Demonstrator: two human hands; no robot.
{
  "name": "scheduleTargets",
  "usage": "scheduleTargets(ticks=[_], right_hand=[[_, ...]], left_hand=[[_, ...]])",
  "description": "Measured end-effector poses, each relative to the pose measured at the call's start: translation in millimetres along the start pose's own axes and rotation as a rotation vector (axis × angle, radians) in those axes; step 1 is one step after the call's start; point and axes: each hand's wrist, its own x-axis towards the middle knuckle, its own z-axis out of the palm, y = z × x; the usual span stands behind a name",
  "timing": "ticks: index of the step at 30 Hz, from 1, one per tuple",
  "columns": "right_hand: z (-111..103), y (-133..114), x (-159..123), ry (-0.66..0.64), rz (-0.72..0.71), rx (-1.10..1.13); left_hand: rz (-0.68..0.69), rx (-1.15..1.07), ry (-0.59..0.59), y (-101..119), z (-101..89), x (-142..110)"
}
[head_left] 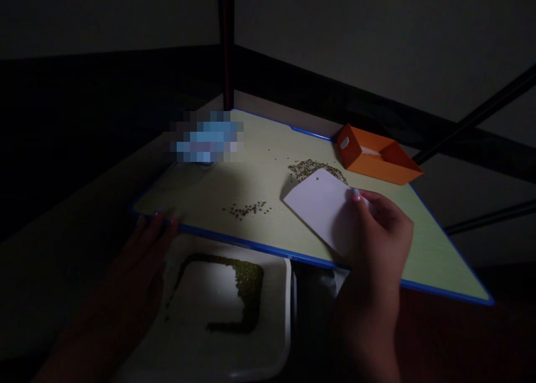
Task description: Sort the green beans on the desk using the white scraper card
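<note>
My right hand (383, 226) grips a flat white plastic scraper card (318, 207), thumb on top, with a small hole near its far corner. The card is tilted over the pale green board (201, 204) with a blue rim. Just beyond it lies a pile of small brownish-green grains (307, 168), partly hidden by the card. A smaller scatter of grains (247, 209) sits nearer the front edge. My left hand (138, 260), dim in shadow, rests its outstretched fingertips at the board's front left edge and appears to hold nothing.
Below the front edge stands a white plastic tub (288, 316) with green grains (251, 288) along its inner sides. An orange open tray (385, 168) sits at the board's back right. A pixelated blue item (209, 140) is at the back left. Dark poles (226, 42) rise behind.
</note>
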Motion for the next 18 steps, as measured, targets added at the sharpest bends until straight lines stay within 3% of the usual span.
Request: scheduleTargets(ticks=[8,18], right_hand=[[5.4,5.6,5.3,-0.024,-0.057,-0.079],[13.7,8.9,4.6,-0.175,-0.103,-0.041]], left_hand=[[0.004,-0.003,-0.001,0.2,2.4,0.2],[-0.005,-0.005,0.011,1.9,-0.2,2.6]])
